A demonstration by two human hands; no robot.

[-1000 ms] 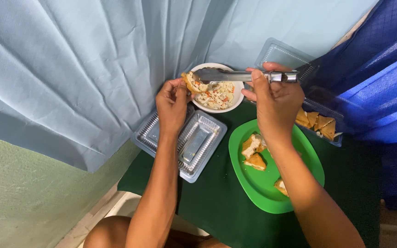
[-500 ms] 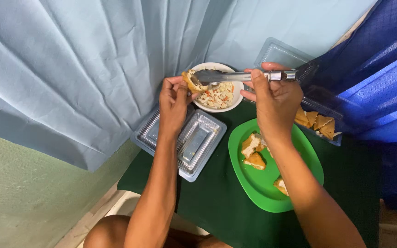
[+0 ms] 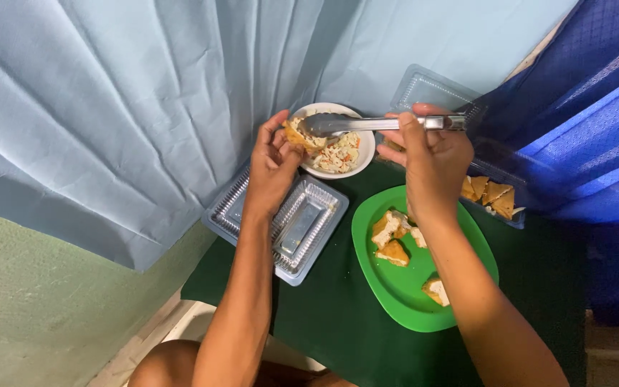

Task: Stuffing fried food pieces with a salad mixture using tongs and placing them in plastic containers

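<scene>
**Filling held over the bowl, tongs above it**

Pale blue curtain cloth is hung across the back, and a dark green surface is set below it, with darker blue cloth at the right edge. Furthest left on the surface, a clear plastic tray is seen, lying flat and partly covered by the left forearm. Over its far edge, the left hand is raised with the fingers pinched shut on a small fried piece, which is held at the left rim of a white bowl. The bowl is filled with a shredded pale salad. Metal tongs are laid across the top of the bowl, their tip just beside the fried piece, and their handle is gripped in the closed right hand. Below that hand, a green plate is placed with several fried pieces on it. A clear container with more fried pieces is seen to the right, behind the plate.
</scene>
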